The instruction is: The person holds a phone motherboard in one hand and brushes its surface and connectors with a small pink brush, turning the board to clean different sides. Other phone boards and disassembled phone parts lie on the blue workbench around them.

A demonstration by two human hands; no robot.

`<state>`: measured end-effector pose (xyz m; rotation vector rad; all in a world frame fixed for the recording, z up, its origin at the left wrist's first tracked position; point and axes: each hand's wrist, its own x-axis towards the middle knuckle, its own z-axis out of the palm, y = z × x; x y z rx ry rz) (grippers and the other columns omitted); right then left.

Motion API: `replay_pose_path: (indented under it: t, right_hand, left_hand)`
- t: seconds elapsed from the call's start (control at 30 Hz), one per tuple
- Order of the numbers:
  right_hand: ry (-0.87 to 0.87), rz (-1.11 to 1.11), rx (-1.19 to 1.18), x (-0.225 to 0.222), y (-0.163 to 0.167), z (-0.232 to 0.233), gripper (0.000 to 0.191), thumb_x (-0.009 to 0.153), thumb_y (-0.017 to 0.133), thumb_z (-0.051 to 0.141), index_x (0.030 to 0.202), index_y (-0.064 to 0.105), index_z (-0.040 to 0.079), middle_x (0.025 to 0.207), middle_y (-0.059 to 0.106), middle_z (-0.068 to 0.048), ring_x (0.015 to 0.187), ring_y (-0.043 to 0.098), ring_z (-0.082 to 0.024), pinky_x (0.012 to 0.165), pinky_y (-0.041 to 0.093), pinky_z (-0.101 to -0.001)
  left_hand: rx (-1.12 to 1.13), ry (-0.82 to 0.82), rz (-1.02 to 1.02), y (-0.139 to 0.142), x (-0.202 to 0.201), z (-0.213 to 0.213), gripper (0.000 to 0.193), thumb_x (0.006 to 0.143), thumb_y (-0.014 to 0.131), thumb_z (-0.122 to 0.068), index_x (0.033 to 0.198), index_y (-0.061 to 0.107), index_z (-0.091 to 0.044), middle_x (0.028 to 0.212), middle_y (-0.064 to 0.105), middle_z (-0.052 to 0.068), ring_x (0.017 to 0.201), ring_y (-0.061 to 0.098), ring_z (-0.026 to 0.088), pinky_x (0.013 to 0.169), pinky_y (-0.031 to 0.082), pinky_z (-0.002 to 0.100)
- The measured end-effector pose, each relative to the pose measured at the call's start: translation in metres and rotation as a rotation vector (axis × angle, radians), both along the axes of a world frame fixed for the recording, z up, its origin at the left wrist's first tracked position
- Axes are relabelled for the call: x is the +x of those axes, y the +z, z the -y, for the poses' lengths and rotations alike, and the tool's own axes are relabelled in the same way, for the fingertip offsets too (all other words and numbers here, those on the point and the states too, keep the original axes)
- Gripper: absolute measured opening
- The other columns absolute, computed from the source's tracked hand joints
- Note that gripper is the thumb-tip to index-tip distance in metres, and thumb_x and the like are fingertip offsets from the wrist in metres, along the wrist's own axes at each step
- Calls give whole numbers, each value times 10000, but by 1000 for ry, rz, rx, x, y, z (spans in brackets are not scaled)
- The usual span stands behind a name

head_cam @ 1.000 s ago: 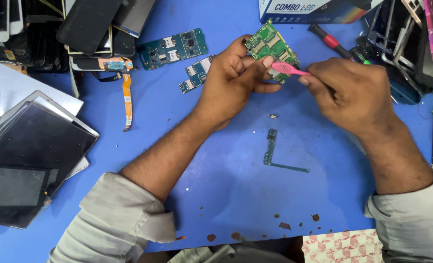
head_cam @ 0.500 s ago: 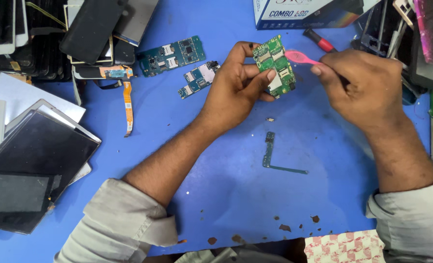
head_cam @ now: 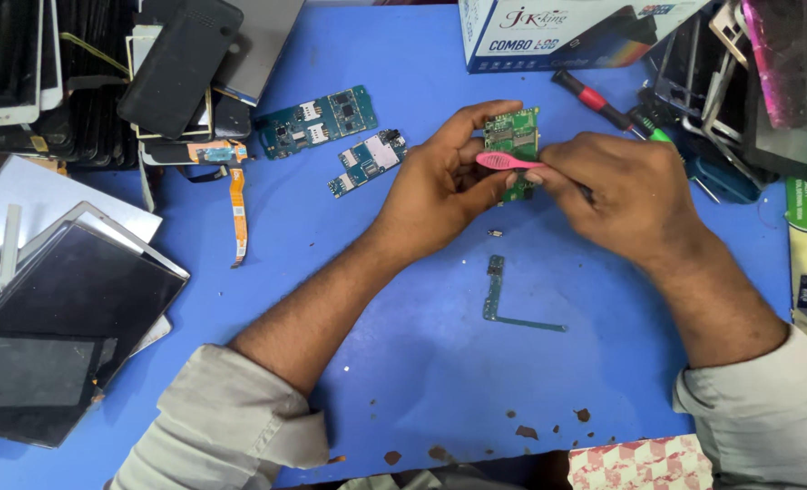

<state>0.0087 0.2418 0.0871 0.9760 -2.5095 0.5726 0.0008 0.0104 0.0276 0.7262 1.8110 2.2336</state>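
My left hand (head_cam: 444, 181) holds a small green circuit board (head_cam: 512, 136) upright above the blue table (head_cam: 403, 363). My right hand (head_cam: 621, 191) grips a pink brush (head_cam: 505, 161) and lays its head across the board's face. The two hands touch at the board. An L-shaped flex strip (head_cam: 503, 304) lies flat on the table just below them, with a tiny loose part (head_cam: 492, 233) between.
Two teal circuit boards (head_cam: 317, 121) (head_cam: 367, 161) and an orange flex cable (head_cam: 238, 204) lie left of my hands. Stacked phone screens (head_cam: 58, 308) fill the left edge, phones the top left. A red-handled screwdriver (head_cam: 594, 98), a white box (head_cam: 567, 32) and more parts sit top right.
My right hand has swung the pink brush from the board's right side across its front. Both hands and the board have shifted slightly.
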Motion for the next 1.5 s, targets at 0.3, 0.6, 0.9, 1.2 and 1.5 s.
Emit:
replay_pose_path:
  t: [0.3,0.6,0.9,1.2,1.5]
  right_hand:
    - [3,-8,-18,0,4,-4,106,1031,817,126,1056,749,48,928,732,-97,736,700,-210,669,557,-300]
    - [-56,-5,-30,-3,7,-5,172,1057,847,160,1030,752,19,900,725,-101,716,687,-175,649,543,-286]
    - [-58,-61,-18,-3,2,-7,188,1047,830,173,1003,752,8,895,725,-103,717,688,-182,648,541,-282]
    - [-55,-108,-48,-5,1,-11,171,1094,802,157,1034,750,6,888,713,-108,735,691,-184,657,543,-289]
    - [-139,-89,-63,-2,6,-6,130,1066,802,98,1025,750,-14,865,697,-123,661,640,-189,606,500,-295]
  left_hand:
    - [-132,43,-6,12,5,3,718,1019,638,65,1628,344,-178,1011,723,-6,701,450,1,628,405,163]
    - [-142,28,50,2,-1,-1,469,1043,630,3,1463,434,-70,1072,797,46,920,679,53,819,565,219]
    - [-121,1,-33,-2,0,0,469,1056,590,25,1496,460,-75,1032,786,52,948,692,54,865,576,218]
    - [-95,-4,19,3,2,0,534,1045,592,46,1535,448,-109,1014,788,46,915,653,25,842,559,204]
    - [-108,2,25,4,3,0,526,1045,588,47,1529,458,-114,1011,794,31,906,666,18,833,575,203]
